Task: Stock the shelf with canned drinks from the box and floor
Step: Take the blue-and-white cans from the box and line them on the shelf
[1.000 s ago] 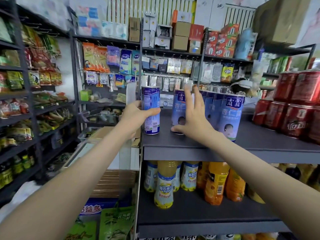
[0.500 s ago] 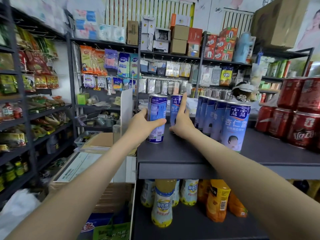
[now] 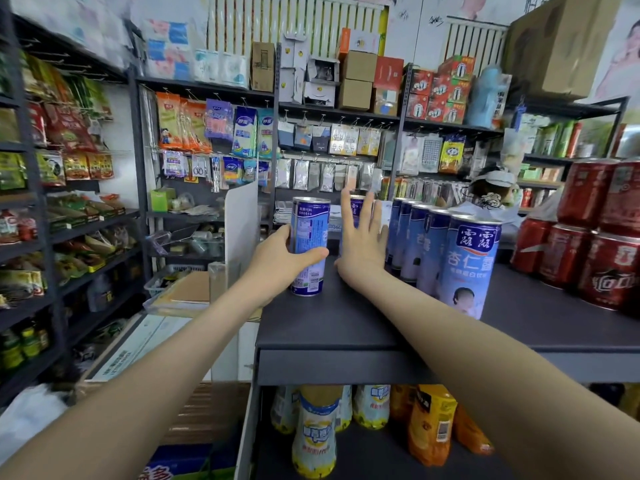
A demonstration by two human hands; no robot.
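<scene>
Head view showed the left hand [image 3: 277, 263] wrapped around a blue almond-drink can [image 3: 310, 233] standing on the shelf [image 3: 346, 327], left of the can row [image 3: 467, 265]. The right hand [image 3: 363, 247] was spread open, fingers straight, before a second can [image 3: 357, 207] nearer that row. The can was probably full, stiff and slick-walled, so best gripped mid-body.

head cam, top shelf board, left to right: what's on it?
left hand gripping blue can → right hand, fingers straight → row of blue cans → red cans
</scene>
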